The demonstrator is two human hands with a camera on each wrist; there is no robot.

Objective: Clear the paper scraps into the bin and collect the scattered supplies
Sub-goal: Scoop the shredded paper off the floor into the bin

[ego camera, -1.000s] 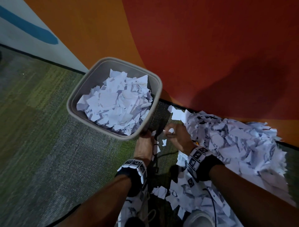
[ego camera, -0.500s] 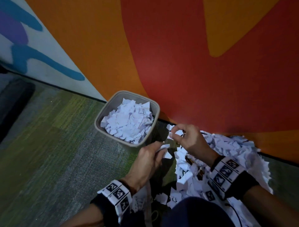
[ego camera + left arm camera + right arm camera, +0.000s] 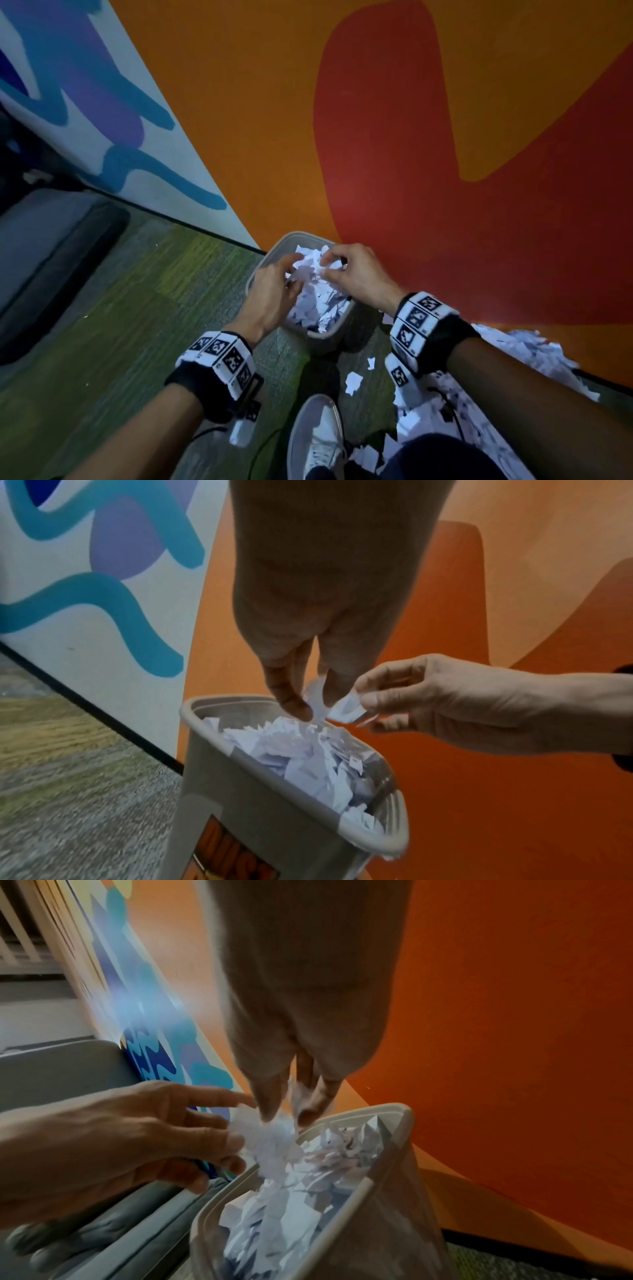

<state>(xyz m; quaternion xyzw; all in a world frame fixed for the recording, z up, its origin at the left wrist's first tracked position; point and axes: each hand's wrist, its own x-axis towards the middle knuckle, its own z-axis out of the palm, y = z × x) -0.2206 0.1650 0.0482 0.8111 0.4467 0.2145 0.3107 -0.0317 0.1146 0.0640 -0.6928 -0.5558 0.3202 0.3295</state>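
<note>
My left hand (image 3: 274, 291) and right hand (image 3: 356, 274) pinch paper scraps (image 3: 310, 270) above the brimming grey bin (image 3: 322, 334); more scraps litter the carpet (image 3: 120, 342).

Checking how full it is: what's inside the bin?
The bin is heaped near its rim with white paper scraps. Anything beneath them is hidden.

Carpeted office, bright mural wall (image 3: 274, 102)
</note>
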